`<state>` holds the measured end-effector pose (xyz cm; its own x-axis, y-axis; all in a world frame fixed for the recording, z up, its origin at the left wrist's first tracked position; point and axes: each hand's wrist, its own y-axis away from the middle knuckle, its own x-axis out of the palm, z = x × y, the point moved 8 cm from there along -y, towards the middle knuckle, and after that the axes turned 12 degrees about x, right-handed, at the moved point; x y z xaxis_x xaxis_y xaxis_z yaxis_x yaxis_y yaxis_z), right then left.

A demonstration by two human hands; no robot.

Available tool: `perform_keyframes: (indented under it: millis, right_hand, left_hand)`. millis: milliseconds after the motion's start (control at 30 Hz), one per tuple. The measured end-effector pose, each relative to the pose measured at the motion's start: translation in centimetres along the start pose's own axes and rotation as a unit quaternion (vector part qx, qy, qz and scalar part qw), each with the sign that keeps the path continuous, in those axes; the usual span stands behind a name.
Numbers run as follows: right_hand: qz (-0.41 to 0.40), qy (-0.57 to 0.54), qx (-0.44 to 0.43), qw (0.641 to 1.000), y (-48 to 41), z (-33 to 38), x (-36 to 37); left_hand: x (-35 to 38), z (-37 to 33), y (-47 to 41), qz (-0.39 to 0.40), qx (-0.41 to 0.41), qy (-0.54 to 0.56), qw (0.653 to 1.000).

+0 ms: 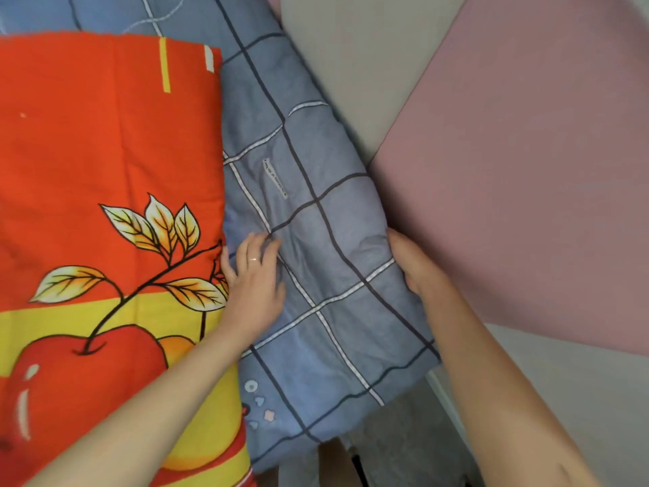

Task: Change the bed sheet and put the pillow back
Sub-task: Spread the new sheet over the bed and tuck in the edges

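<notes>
sheet: blue checked sheet (316, 191) is already spread over the bed, so I'd say the swap itself is mostly done. It's still rumpled, and the near corner hangs loose over the bed edge.
pillow: big orange apple-print thing (105, 152), pretty sure that's the pillow. It lies on the sheet's left part, touching it. Can't tell if that's its final spot, so putting it back may still be on the list.
left to do: my guess is smoothing and tucking the sheet's right edge, then sorting the pillow.
right hand: (411, 265) sits at the sheet's right edge, hooked round it and holding the cloth. Most of the fingers go down past the edge, so I can't see the tips.
left hand: (256, 279) lies flat on the sheet just beside the pillow. Fingers (261, 246) are fairly straight and a bit spread, pressing the cloth, holding nothing.
</notes>
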<state>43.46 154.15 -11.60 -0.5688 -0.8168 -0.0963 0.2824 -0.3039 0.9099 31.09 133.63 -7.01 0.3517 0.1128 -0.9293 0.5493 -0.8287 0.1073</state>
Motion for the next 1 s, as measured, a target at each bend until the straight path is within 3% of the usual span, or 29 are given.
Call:
perform_keyframes:
  millis: [167, 367, 467, 567, 633, 700, 800, 900, 1000]
  right_hand:
    - [-0.048, -0.015, -0.060, 0.997, 0.9, 0.4, -1.2]
    - [0.030, -0.105, 0.066, 0.992, 0.5, -0.6, -0.5]
    - [0.033, -0.026, 0.144, 0.989, 0.2, -1.1, -0.5]
    - [-0.014, 0.157, 0.170, 0.973, 0.3, -0.2, -1.1]
    - [-0.050, 0.178, 0.140, 0.973, 0.6, 0.4, -1.2]
    - [-0.068, 0.056, 0.061, 0.994, 0.2, 1.0, -1.4]
    - [-0.080, -0.108, 0.008, 0.991, 0.2, 0.4, -1.6]
    - [-0.151, -0.028, -0.073, 0.985, 1.1, 0.4, -2.3]
    - [-0.185, 0.167, -0.157, 0.956, 2.1, -0.4, -2.1]
  left_hand:
    - [0.3, -2.3, 4.5, -0.057, -0.009, 0.054, 0.997]
    - [0.0, -3.3, 5.2, -0.069, -0.055, 0.094, 0.992]
    - [-0.9, -3.5, 5.1, -0.081, -0.062, 0.106, 0.989]
    - [-0.9, -4.6, 4.2, -0.076, -0.032, 0.136, 0.987]
    - [-0.3, -5.7, 3.6, -0.060, -0.015, 0.160, 0.985]
    - [0.7, -7.0, 3.3, -0.040, -0.008, 0.186, 0.982]
    - [2.1, -9.0, 3.4, -0.018, -0.003, 0.198, 0.980]
    - [2.8, -10.4, 3.5, -0.015, 0.003, 0.188, 0.982]
    - [3.4, -10.7, 4.2, -0.010, -0.003, 0.189, 0.982]
